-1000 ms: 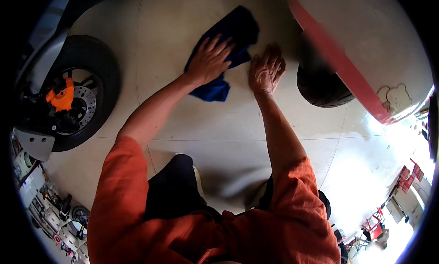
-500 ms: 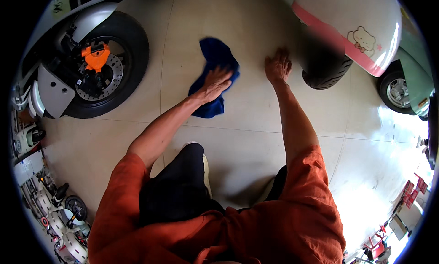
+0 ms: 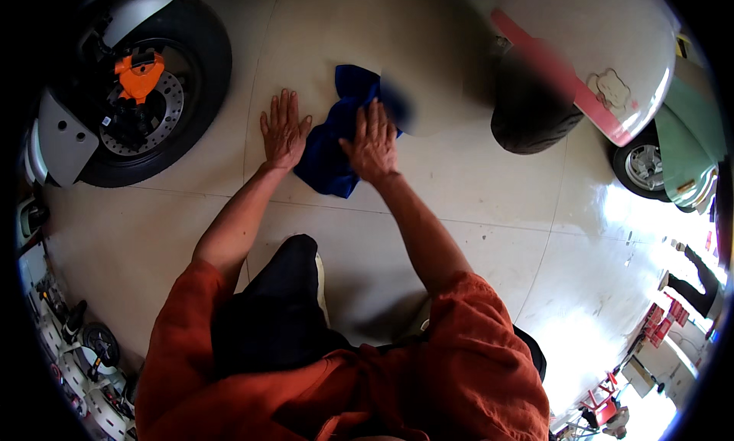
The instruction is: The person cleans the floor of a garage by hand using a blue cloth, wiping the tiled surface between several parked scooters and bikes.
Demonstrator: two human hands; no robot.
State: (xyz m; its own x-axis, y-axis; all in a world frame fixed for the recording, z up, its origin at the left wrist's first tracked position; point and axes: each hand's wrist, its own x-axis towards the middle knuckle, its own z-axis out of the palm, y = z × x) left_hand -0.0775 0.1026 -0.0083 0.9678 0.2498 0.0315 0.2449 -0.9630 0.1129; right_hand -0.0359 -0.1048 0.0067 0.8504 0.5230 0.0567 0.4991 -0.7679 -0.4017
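Observation:
A dark blue cloth (image 3: 330, 162) lies crumpled on the pale tiled floor (image 3: 451, 189). On top of it rests my right hand (image 3: 372, 144), palm down with the fingers stretched out. My left hand (image 3: 284, 131) lies flat on the floor just left of the cloth, its fingers spread. The cloth's upper right part looks blurred.
To the left stands a scooter's front wheel (image 3: 210, 74) with an orange brake caliper (image 3: 140, 76). At the upper right are a white-and-pink scooter body (image 3: 612, 51) over a black tyre (image 3: 527, 112), and a green scooter (image 3: 692, 143). A person's dark-clad leg (image 3: 688, 288) shows at the far right.
My left hand has gone from the cloth to the floor on its left. My right hand has come leftward from the floor near the tyre onto the cloth.

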